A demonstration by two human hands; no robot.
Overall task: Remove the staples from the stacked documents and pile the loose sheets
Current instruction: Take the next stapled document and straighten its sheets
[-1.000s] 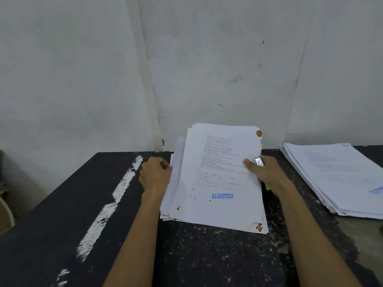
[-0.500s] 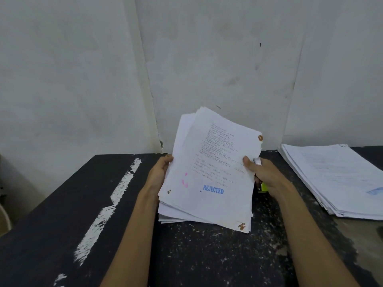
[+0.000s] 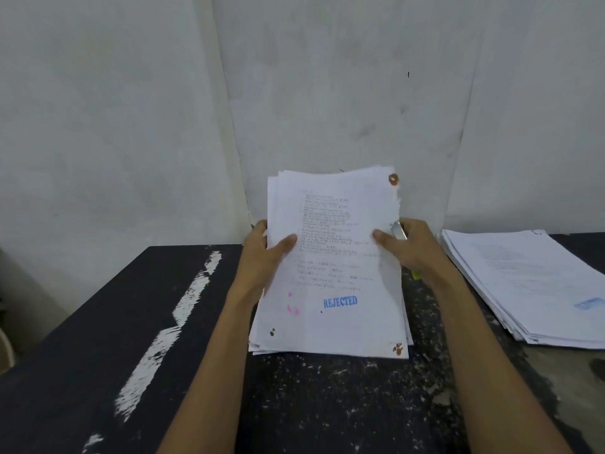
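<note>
A stack of white printed sheets stands tilted up on the black table, its lower edge resting on the surface. The top sheet bears a blue "REJECTED" stamp, pink marks and rust stains at its corners. My left hand grips the stack's left edge, thumb over the front. My right hand grips the right edge and also holds a small metal tool with a yellow-green part showing below the palm.
A second pile of white sheets lies flat at the table's right side. A white wall rises just behind the table. A white paint streak runs across the left half of the tabletop.
The stack went from lying low to lifted and skewed, and now stands squared and more upright. My left thumb has come round onto the front of the sheets.
</note>
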